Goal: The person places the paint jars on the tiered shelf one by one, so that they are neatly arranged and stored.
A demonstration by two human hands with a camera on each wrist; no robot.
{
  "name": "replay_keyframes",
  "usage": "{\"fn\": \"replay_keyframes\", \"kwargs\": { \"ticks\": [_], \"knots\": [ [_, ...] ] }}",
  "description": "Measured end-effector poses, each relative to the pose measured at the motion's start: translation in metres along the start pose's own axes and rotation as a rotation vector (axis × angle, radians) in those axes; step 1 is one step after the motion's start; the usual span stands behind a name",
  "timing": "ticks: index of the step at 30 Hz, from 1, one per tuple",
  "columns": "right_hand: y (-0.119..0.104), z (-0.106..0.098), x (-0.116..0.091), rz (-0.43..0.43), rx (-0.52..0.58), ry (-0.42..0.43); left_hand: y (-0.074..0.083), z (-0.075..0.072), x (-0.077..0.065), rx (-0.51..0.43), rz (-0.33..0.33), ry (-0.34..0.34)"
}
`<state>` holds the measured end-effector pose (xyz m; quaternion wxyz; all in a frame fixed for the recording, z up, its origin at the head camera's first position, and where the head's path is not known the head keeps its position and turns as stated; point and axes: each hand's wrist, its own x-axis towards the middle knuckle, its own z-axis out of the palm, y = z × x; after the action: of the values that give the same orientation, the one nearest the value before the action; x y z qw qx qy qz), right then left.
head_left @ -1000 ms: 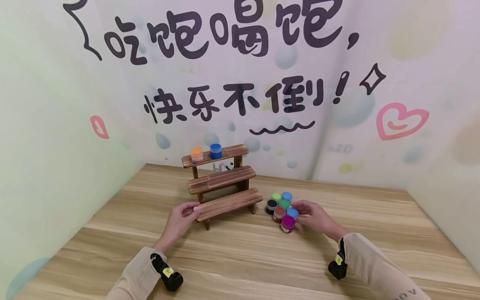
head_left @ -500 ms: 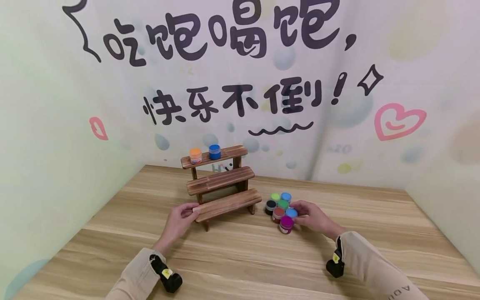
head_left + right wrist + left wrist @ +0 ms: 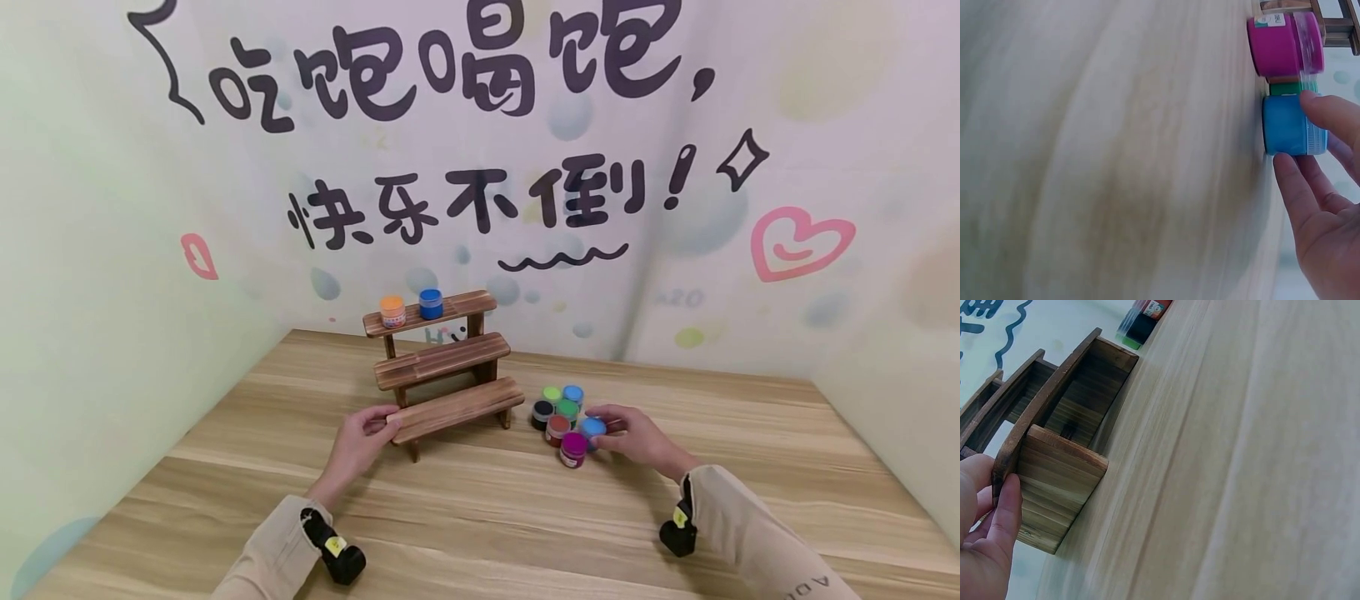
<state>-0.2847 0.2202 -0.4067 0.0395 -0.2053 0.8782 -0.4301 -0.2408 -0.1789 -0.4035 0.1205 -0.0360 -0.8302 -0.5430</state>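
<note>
Light-blue round plastic jar (image 3: 592, 428) pinched between the parted thumb and fingertips of the right hand (image 3: 637, 437).

The jar is upright, lid up, its axis vertical, just beside a purple plastic jar (image 3: 573, 450); whether its base touches the wood-grain tabletop (image 3: 480, 533) cannot be told. The left hand (image 3: 358, 442) pinches the left end of the lowest shelf of a brown three-tier wooden stand (image 3: 457, 408), whose long, round-cornered planks slant from near left to far right.
</note>
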Motion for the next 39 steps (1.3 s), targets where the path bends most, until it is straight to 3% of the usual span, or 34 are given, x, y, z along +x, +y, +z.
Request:
{"fn": "replay_keyframes", "kwargs": {
  "ticks": [13,21,30,39],
  "knots": [
    [0.005,-0.011,-0.005,0.048,-0.005,0.053,0.001,0.0,-0.001,-0.001,-0.011,0.002],
    [0.005,-0.017,-0.006,0.103,0.027,-0.006,0.001,0.0,0.0,-0.004,-0.012,-0.009],
    [0.005,-0.017,-0.004,0.075,0.023,-0.037,0.001,0.0,0.001,-0.002,-0.004,-0.008],
    [0.003,-0.013,-0.004,0.062,-0.008,0.007,0.0,0.0,0.0,0.006,0.001,0.003]
  ]
}}
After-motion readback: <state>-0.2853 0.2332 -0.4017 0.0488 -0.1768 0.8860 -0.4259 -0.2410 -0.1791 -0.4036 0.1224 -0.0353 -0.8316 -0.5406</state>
